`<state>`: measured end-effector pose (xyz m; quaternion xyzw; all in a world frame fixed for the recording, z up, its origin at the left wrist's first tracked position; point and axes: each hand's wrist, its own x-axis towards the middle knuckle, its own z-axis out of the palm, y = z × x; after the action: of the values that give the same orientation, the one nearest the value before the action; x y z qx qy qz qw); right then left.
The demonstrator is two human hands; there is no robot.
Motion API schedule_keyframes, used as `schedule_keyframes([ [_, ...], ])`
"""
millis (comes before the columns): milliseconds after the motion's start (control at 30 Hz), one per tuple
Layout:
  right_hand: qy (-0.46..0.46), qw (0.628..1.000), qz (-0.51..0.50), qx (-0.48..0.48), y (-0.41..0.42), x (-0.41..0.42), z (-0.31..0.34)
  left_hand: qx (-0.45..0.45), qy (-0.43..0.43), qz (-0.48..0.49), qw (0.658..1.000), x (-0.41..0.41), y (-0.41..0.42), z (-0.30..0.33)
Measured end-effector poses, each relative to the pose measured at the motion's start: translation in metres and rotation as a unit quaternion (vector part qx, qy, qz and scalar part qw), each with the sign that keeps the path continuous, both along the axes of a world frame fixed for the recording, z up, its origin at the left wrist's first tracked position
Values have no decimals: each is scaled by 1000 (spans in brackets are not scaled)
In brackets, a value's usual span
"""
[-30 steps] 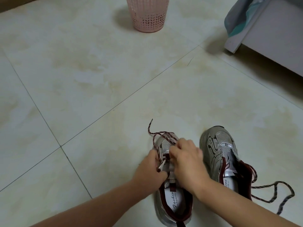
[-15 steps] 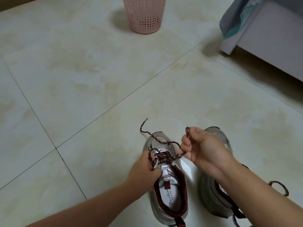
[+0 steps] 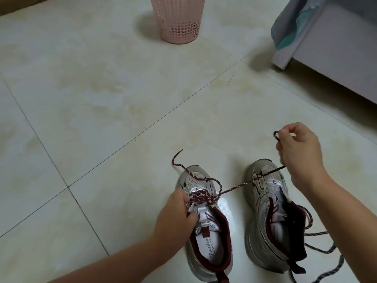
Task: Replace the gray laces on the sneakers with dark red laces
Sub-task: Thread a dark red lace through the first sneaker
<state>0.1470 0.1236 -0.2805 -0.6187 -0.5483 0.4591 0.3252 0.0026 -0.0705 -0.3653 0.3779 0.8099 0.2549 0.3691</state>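
- Pale cream tiled floor (image 3: 91, 94) with thin dark grout lines and faint yellowish stains.
- Pink perforated basket (image 3: 177, 19) standing on the floor.
- Right of the basket, a white furniture piece (image 3: 336, 52), with grey-teal cloth (image 3: 289, 23) draped over its corner.

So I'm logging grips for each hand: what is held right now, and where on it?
Right hand pinches the dark red lace near its free end, pulled taut. Left hand grips the left sneaker at its laced eyelets.
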Motion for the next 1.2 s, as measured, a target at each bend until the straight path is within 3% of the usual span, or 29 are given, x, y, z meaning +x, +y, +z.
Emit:
schedule_keyframes([
  [67,18,999,28,-17,-6,-8,-2,114,159,-104,975,1,3,3],
  [133,40,997,52,-35,-9,-12,-3,187,219,-182,940,1,7,1],
  [400,85,994,60,-46,-9,-19,-2,181,198,-183,946,3,34,-3],
  [567,120,992,39,-11,0,-24,6,188,254,-210,925,3,35,-3],
  [767,120,992,-2,46,11,-28,23,99,273,-226,930,6,41,1],
  [867,108,993,5,44,13,-26,19,19,165,-220,961,3,40,0],
  [967,91,995,36,26,13,-22,6,29,-22,-115,993,3,40,16],
  [1067,30,996,82,29,10,-13,-9,20,-206,-49,977,-12,39,38],
  [1133,-1,993,116,25,5,-7,-15,48,-248,-13,967,-29,36,50],
  [1200,-28,988,149,13,-2,-2,-20,83,-305,84,945,-44,34,58],
])
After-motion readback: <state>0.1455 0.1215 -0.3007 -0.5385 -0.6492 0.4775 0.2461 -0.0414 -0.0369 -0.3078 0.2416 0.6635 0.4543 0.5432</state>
